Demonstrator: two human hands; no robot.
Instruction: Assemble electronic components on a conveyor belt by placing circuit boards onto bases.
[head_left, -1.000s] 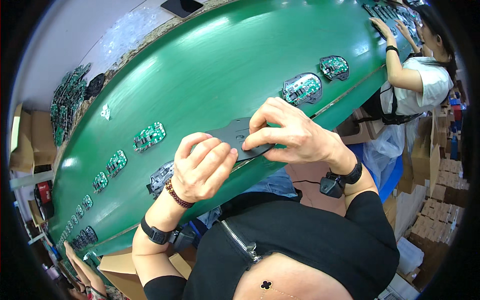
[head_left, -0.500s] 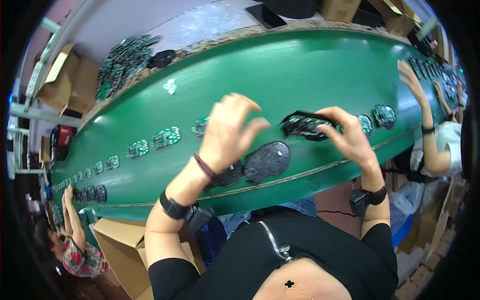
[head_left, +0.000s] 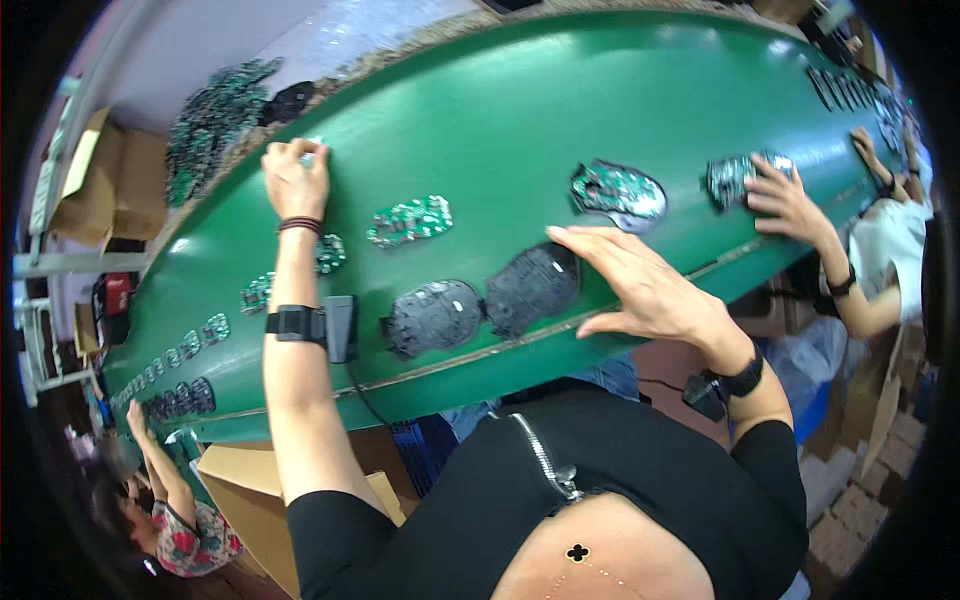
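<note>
At the far left of the green work surface (head_left: 480,120), my left hand (head_left: 297,182) has its fingers drawn together over a few small whitish pieces (head_left: 314,146). What sits between its fingertips is hidden. My right hand (head_left: 650,285) is stretched out with thumb and fingers apart, holding nothing. Its fingertips are at the right edge of a black plastic shell (head_left: 533,290); I cannot tell if they touch. A second black shell (head_left: 434,318) lies just left of that one. Beyond my right hand lies a black shell with a green circuit board (head_left: 620,190) in it. Another circuit board (head_left: 410,220) lies between my hands.
More circuit boards (head_left: 215,328) run in a row to the left. At the right a co-worker's hand (head_left: 785,200) touches a board assembly (head_left: 730,180). A heap of boards (head_left: 215,125) and a cardboard box (head_left: 110,185) stand beyond the far left edge.
My right hand has let go of the black shell with the circuit board, which now lies on the green surface. My left hand has moved left to the small whitish pieces. The view has shifted.
</note>
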